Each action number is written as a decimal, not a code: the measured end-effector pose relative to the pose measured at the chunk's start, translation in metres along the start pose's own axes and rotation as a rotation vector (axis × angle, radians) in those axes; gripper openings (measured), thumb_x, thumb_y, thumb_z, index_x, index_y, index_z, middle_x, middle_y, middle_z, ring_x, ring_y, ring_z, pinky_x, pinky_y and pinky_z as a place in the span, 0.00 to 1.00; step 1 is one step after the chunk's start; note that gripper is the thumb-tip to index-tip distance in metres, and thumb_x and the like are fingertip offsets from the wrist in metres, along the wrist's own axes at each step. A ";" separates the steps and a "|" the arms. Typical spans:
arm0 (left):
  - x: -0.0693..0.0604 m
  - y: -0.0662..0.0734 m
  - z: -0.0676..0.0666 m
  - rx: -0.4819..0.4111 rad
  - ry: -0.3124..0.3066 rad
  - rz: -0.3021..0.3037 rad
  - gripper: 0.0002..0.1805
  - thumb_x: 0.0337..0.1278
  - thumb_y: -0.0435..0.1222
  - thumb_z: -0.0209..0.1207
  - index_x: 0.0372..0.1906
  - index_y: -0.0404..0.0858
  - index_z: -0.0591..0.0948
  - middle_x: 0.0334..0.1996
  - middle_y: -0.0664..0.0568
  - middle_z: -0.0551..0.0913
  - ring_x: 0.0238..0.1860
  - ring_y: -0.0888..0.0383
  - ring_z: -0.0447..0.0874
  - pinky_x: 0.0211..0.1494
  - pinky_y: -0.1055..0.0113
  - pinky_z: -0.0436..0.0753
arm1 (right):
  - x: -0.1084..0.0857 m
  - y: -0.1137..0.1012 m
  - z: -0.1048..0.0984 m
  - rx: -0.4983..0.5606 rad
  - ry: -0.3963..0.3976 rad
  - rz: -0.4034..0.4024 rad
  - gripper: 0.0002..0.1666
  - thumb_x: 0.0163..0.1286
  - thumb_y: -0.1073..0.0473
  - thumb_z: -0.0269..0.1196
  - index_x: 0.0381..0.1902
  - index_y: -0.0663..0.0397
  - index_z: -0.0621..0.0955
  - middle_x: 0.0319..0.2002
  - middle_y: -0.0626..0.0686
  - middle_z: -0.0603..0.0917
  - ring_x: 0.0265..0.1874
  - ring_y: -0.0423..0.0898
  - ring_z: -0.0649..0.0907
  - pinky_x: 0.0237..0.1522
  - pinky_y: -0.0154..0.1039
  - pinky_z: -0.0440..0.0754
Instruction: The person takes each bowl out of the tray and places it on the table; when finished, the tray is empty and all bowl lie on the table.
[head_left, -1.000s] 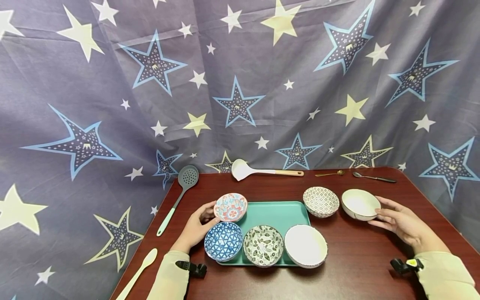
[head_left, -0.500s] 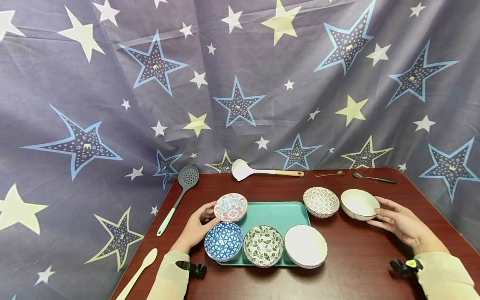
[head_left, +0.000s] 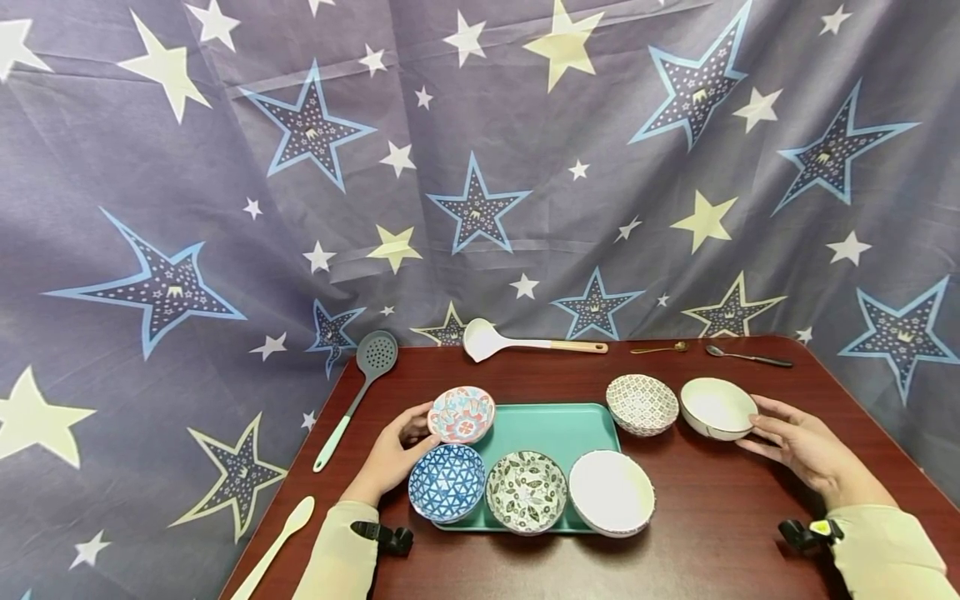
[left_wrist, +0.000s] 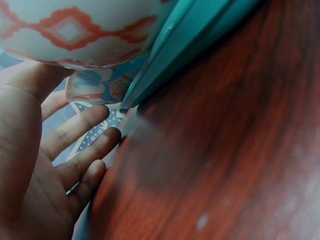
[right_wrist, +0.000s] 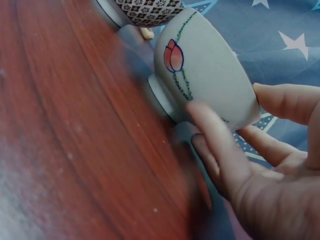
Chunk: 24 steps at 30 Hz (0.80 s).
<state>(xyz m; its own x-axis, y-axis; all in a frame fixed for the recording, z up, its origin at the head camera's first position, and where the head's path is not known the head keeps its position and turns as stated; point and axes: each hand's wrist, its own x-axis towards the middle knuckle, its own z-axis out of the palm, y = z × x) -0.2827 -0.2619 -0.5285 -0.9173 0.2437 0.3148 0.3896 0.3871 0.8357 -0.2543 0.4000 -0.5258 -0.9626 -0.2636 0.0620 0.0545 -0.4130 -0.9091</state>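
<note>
In the head view, my left hand (head_left: 392, 454) holds the left side of a small pink-and-blue floral bowl (head_left: 462, 414) at the tray's back left corner. Its thumb lies on the bowl's near side; in the left wrist view the other fingers (left_wrist: 80, 165) spread loosely, and the thumb tip is hidden. My right hand (head_left: 806, 446) grips the right side of a cream bowl (head_left: 718, 407), thumb on the near wall. The right wrist view shows a red tulip (right_wrist: 174, 56) painted on its outside. A brown-patterned bowl (head_left: 642, 404) sits just left of it.
Along the front of a green tray (head_left: 555, 425) stand a blue triangle-patterned bowl (head_left: 447, 483), a leaf-patterned bowl (head_left: 527, 492) and a white bowl (head_left: 612, 493). A slotted turner (head_left: 377, 354), cream spoon (head_left: 298, 517), white ladle (head_left: 483, 339) and two small spoons lie around the table edges.
The cream bowl and my right hand have shifted very slightly left. The left hand and the other bowls stay in place.
</note>
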 end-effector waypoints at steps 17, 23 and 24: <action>0.002 -0.019 -0.007 -0.022 -0.020 -0.040 0.35 0.68 0.39 0.69 0.76 0.39 0.71 0.59 0.45 0.85 0.58 0.47 0.84 0.60 0.57 0.81 | 0.004 -0.028 0.032 -0.186 0.298 -0.191 0.18 0.77 0.69 0.62 0.52 0.39 0.87 0.46 0.38 0.90 0.46 0.30 0.86 0.45 0.25 0.82; -0.002 -0.017 -0.013 -0.021 -0.029 -0.085 0.34 0.70 0.41 0.68 0.77 0.44 0.70 0.63 0.44 0.83 0.59 0.46 0.84 0.60 0.61 0.81 | 0.015 -0.039 0.059 -0.195 0.248 -0.275 0.19 0.77 0.71 0.60 0.56 0.44 0.86 0.48 0.41 0.90 0.48 0.31 0.86 0.49 0.23 0.79; -0.003 -0.016 -0.014 -0.018 -0.032 -0.086 0.34 0.71 0.41 0.67 0.77 0.44 0.70 0.63 0.44 0.83 0.59 0.46 0.84 0.60 0.60 0.81 | 0.017 -0.040 0.063 -0.192 0.232 -0.289 0.20 0.77 0.72 0.60 0.56 0.45 0.86 0.48 0.42 0.90 0.48 0.32 0.86 0.49 0.23 0.79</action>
<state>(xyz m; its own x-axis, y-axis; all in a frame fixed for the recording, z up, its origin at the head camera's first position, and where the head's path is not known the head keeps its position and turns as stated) -0.2874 -0.2812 -0.5366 -0.9440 0.2387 0.2277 0.3081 0.3915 0.8671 -0.2565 0.3566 -0.4625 -0.9665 0.0522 0.2514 -0.2561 -0.2655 -0.9295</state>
